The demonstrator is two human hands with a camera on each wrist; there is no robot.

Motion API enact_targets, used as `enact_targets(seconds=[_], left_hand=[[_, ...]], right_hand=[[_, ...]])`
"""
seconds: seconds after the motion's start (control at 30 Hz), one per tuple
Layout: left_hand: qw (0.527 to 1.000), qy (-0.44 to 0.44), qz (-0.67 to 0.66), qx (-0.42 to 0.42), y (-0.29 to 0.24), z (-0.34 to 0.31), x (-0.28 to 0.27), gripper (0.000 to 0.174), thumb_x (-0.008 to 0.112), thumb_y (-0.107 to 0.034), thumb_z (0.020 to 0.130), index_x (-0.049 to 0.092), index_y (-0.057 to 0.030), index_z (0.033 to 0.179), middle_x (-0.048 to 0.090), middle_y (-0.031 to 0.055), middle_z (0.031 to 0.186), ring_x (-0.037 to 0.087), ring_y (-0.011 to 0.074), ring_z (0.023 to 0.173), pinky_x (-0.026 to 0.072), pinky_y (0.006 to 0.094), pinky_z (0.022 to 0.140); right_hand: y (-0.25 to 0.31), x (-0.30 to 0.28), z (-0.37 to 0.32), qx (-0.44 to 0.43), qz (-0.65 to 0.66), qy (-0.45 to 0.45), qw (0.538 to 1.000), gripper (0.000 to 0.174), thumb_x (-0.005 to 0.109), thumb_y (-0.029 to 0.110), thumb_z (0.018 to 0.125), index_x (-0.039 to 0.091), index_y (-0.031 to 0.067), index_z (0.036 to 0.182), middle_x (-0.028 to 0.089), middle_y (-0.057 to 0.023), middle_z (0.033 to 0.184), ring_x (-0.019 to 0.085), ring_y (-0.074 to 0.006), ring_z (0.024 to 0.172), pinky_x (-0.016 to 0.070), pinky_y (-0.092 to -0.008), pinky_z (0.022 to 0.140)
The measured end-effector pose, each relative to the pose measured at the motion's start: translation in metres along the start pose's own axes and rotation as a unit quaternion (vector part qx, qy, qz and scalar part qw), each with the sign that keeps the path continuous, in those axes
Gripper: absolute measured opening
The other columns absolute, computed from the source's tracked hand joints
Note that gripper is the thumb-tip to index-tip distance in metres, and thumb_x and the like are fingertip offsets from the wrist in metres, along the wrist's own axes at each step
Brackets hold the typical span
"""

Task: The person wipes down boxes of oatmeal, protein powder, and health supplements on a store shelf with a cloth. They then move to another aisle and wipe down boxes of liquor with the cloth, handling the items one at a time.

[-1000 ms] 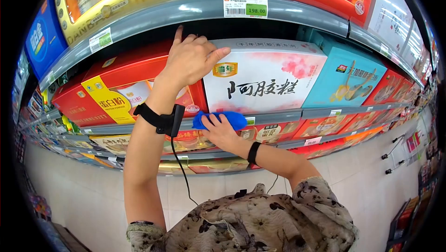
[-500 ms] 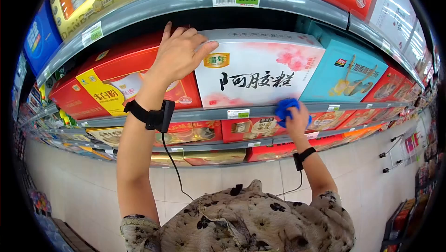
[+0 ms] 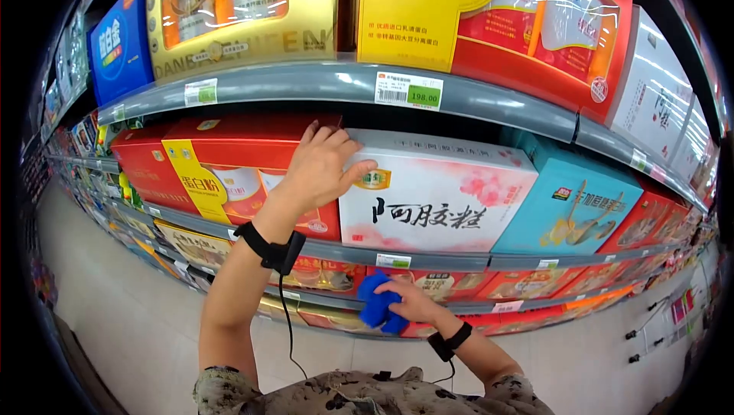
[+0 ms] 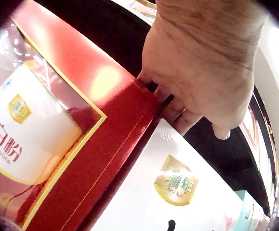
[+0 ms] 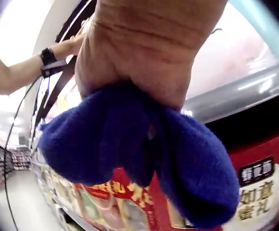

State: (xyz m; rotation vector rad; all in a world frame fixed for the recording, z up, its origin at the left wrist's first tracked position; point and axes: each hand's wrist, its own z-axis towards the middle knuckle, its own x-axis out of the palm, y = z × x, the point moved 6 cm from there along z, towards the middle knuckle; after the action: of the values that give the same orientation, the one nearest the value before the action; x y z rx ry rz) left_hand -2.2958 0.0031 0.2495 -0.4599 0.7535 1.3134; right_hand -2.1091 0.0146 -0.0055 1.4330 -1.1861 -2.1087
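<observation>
Blue cloth (image 3: 380, 302) bunched in the right hand (image 3: 417, 304), just under the grey shelf rail (image 3: 459, 262).
Left hand (image 3: 325, 166), well apart on the shelf above, grips the white gift box (image 3: 436, 201) at its top corner, fingers dipping into the gap beside the red protein powder box (image 3: 229, 178) (clearest from the wrist). The cloth hangs before red cartons (image 3: 447, 283); whether it touches them I cannot tell. Wiping seems the step in hand; another pass calls for firm contact with the surface.
</observation>
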Motion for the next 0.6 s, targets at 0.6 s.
enact_targets(seconds=[0.6], left_hand=[[0.908, -0.409, 0.069, -0.052, 0.133, -0.019, -0.168, 0.045, 0.065, -0.016, 0.085, 0.049, 0.0012, 0.124, 0.055, 0.018, 0.12, 0.05, 0.0342, 0.113, 0.0384, 0.0398, 0.098]], right_hand=[[0.326, -0.304, -0.01, -0.336, -0.083, -0.589, 0.73, 0.058, 0.065, 0.014, 0.076, 0.047, -0.0005, 0.129, 0.051, -0.0132, 0.122, 0.054, -0.0211, 0.109, 0.0447, -0.0285, 0.092]])
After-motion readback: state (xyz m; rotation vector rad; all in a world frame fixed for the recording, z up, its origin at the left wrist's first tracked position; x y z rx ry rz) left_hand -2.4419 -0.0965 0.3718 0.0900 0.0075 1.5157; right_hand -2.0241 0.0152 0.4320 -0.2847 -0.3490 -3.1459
